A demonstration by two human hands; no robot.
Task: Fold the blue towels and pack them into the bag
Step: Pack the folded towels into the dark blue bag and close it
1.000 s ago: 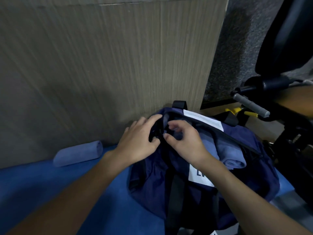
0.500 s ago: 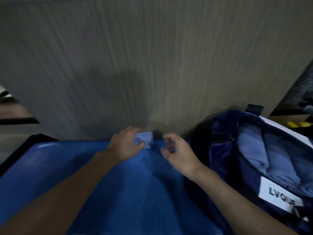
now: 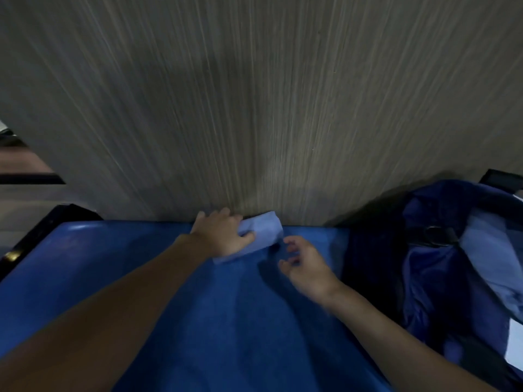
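A tall wood-grain panel (image 3: 254,108) fills the upper view and stands against the far edge of a blue padded desk (image 3: 113,278), which spreads across the lower left and middle. At the right, on the desk, sits the navy bag (image 3: 424,278). Its mouth gapes open and pale blue packed towels (image 3: 486,239) are already inside. One rolled towel (image 3: 266,230) lies outside the bag at the back of the desk, touching the foot of the panel and well apart from the bag's opening. The left hand (image 3: 223,236) grips the roll's left part, with the fingers (image 3: 223,215) draped over its top and the thumb pressed into its near side. The right hand (image 3: 305,267) is just beside the roll's right end; its fingers are apart, loosely curled and holding nothing. The step in hand appears to be picking up this roll to pack it. To do it well, the person would likely bring the right hand onto the free end so both ends are supported, squeeze evenly so the layers do not loosen, and lift the roll clear of the panel before swinging it right. It would then go lengthwise into the gap beside the towels already packed, without catching the bag's rim or strap.
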